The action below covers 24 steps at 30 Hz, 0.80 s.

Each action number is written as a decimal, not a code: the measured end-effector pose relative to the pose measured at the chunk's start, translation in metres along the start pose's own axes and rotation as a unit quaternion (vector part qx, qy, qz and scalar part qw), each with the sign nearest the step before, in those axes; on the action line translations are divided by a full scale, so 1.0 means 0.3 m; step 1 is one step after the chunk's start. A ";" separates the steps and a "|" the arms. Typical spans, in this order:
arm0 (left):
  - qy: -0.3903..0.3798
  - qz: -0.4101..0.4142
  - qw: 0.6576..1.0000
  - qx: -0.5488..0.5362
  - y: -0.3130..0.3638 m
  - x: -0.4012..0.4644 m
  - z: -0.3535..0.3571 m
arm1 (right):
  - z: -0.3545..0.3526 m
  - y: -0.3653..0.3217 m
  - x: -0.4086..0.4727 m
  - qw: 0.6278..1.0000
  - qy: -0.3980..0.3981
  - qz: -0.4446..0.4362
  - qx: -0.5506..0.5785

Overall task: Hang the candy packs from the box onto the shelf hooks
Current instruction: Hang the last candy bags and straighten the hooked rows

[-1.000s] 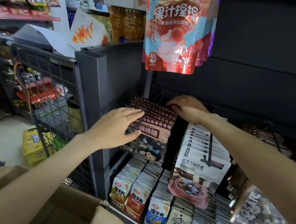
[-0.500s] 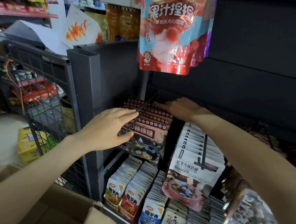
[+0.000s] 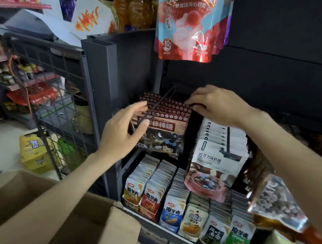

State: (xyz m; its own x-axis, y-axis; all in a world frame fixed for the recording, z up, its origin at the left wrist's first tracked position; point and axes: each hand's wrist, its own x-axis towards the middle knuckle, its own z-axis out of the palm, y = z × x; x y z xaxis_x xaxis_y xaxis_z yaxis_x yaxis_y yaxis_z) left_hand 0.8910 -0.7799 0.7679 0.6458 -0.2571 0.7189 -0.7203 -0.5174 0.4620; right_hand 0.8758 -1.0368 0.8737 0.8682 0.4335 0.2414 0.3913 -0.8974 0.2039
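The lollipop packs (image 3: 161, 126) hang in a short row on a dark hook (image 3: 159, 103), and that hook is the landmark here: its rod runs from the back panel out and down toward the person, so packs must slide along that line. The right hand (image 3: 217, 105) sits just right of the hook, fingers curled, pinching the top right corner of the packs' flowered header. The left hand (image 3: 123, 130) is at the hook's front end, fingers loosely spread, thumb and fingertips touching the rod and the front pack; whether it truly grips I cannot tell. It looks nearer the tip. Below and left of the hook, the cardboard box (image 3: 73, 223) stands open, its contents hidden from here.
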 end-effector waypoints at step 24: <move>-0.029 -0.391 0.918 -0.065 -0.067 -0.604 -0.171 | 0.624 -0.861 -0.324 0.870 0.048 0.275 0.406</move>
State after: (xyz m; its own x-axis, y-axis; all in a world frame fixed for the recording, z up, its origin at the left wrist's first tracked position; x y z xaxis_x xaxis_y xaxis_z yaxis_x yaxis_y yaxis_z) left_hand 0.7755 -0.6809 0.6551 0.9878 0.1053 0.1144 -0.0534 -0.4610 0.8858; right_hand 0.7474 -0.8625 0.6200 0.9780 -0.1111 0.1767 0.0446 -0.7159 -0.6968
